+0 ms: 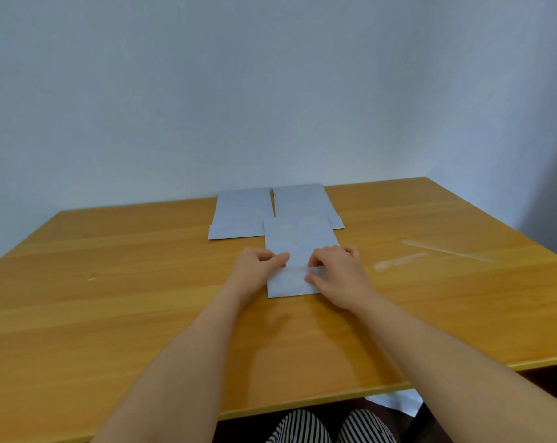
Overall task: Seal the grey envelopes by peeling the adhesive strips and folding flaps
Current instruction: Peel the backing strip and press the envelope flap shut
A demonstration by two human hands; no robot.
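Note:
A grey envelope (pixel 298 241) lies flat in the middle of the wooden table (pixel 110 298), its open flap (pixel 288 284) pointing toward me. A pale adhesive strip (pixel 298 270) runs across the flap's fold line. My left hand (pixel 258 265) presses on the envelope's left edge with curled fingers. My right hand (pixel 334 270) pinches the right end of the strip between thumb and fingers. Two more grey envelopes (pixel 240 214) (pixel 302 201) lie side by side behind it, near the wall.
Two peeled clear strips (pixel 398 261) (pixel 446 251) lie on the table to the right. A white sheet (pixel 395 401) shows below the table's front edge. My striped trousers (pixel 302 426) sit under the near edge. A wall stands right behind the table.

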